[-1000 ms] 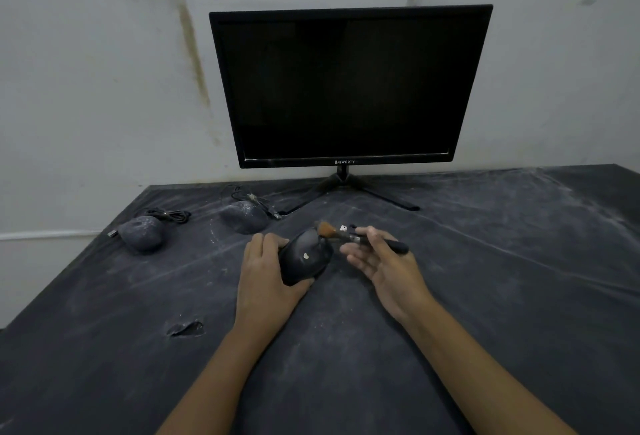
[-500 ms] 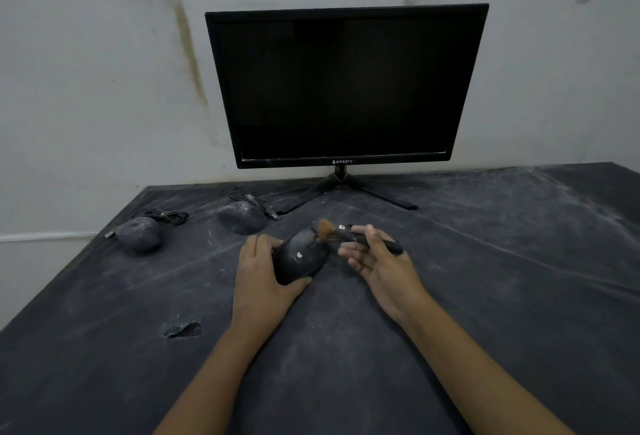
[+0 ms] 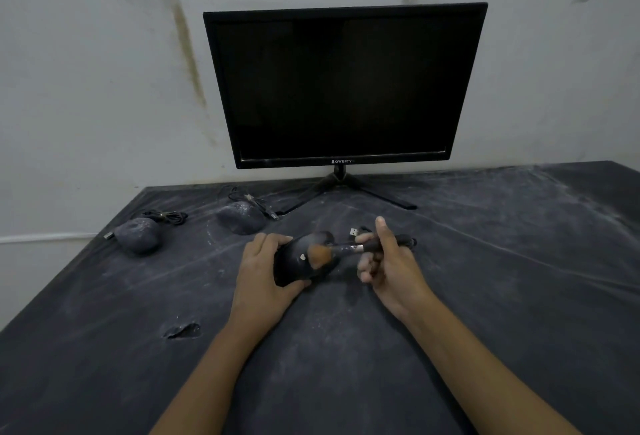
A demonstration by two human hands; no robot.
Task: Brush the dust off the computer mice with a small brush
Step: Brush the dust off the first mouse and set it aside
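At centre frame, the left hand (image 3: 263, 271) holds a mouse (image 3: 294, 264) above the table (image 3: 519, 261), with the head of a brush (image 3: 341, 249) lying across its top. The handle runs right into the right hand (image 3: 391, 261). A USB plug (image 3: 353, 232) shows just behind the brush. At upper centre, a monitor (image 3: 343, 88) stands at the table's rear, before the wall (image 3: 86, 88). A second mouse (image 3: 240, 218) rests just behind the left hand and a third mouse (image 3: 138, 235) lies farther left, each with a cable behind it.

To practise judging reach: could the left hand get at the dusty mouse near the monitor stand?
Probably, but not freely: only bare cloth lies between the left hand and that dusty mouse, yet the hand grips the black mouse, which it must set down first.
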